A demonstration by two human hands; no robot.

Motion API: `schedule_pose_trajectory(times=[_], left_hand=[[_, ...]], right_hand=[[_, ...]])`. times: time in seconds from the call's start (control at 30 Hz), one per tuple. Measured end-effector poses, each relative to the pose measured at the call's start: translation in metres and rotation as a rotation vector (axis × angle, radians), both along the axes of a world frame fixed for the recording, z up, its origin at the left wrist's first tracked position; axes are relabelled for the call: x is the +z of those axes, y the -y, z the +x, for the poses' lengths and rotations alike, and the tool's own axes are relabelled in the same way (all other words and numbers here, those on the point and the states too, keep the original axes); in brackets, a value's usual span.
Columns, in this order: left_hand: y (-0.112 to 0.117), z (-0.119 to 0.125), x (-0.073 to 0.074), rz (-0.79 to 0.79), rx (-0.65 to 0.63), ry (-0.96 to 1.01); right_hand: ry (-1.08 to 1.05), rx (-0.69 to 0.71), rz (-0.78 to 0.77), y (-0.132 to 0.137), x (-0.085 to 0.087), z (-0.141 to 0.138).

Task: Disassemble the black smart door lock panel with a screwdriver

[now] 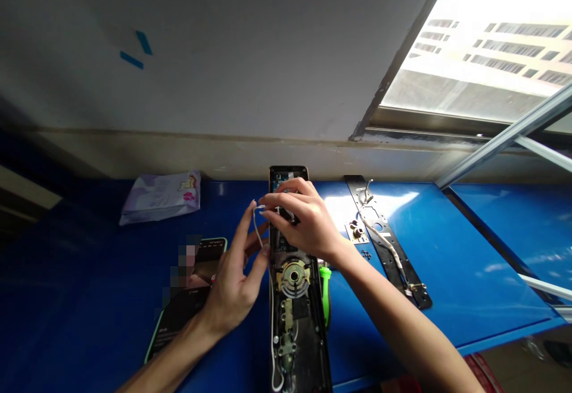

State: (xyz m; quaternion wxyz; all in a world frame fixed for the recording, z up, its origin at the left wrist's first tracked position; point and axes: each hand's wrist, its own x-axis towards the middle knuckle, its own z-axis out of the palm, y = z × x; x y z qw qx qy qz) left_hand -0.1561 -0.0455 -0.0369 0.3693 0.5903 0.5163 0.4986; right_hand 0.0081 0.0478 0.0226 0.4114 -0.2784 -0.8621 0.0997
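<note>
A long black door-lock housing (308,321) stands opened in front of me, its inner parts, a round metal ring and a circuit board showing. Along its left side runs a thin white cable (272,333), which bends up to my fingertips. My right hand (304,217) reaches over the upper housing and pinches the cable's small white end plug. At the left edge, my left hand (235,280) has its index fingertip at the bend of the cable and its thumb lower against the cable and housing. My fingers cover part of the circuit board.
A green-handled screwdriver (326,292) lies just right of the housing. Beyond it are a black metal plate (393,250) with a wrapped cable, a small square metal part (356,232) and tiny screws (366,255). Left are a phone (179,315) and a lilac packet (156,196) on the blue table (111,280).
</note>
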Motion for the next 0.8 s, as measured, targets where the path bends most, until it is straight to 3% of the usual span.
schedule_pose_trajectory(times=[0.17, 0.37, 0.5, 0.8], left_hand=[[-0.001, 0.0, 0.003, -0.037, 0.049, -0.018], [-0.004, 0.001, 0.005, -0.125, 0.093, -0.119], [-0.004, 0.002, 0.003, -0.092, 0.079, -0.269], [-0.003, 0.003, 0.0, -0.028, -0.019, -0.27]], right_hand=[[0.111, 0.073, -0.009, -0.005, 0.012, 0.014], [0.286, 0.074, -0.13, 0.0, 0.032, 0.035], [0.344, 0.075, -0.164, 0.003, 0.033, 0.035], [0.378, 0.09, -0.18, 0.001, 0.035, 0.035]])
